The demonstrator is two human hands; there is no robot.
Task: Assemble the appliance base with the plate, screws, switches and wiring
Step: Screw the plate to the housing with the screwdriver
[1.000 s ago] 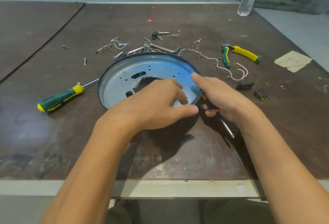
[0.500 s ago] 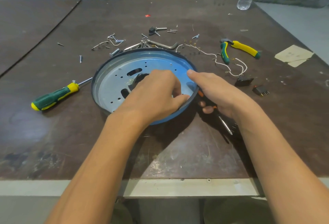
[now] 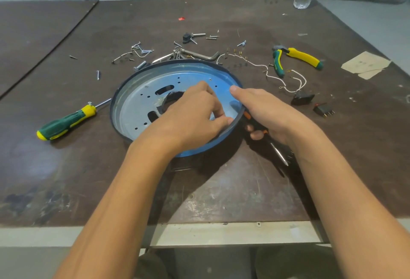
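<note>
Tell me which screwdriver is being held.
The black-and-orange screwdriver, gripped in the right hand; the green-and-yellow screwdriver lies free on the brown table.

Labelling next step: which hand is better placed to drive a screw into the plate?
Right, likely. The right hand grips the orange-and-black screwdriver beside the base rim. The left hand sits curled over the plate, no tool showing; the green screwdriver lies apart.

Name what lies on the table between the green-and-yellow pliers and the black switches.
White wiring loops there, between the pliers and the switches, as the head view shows.
</note>
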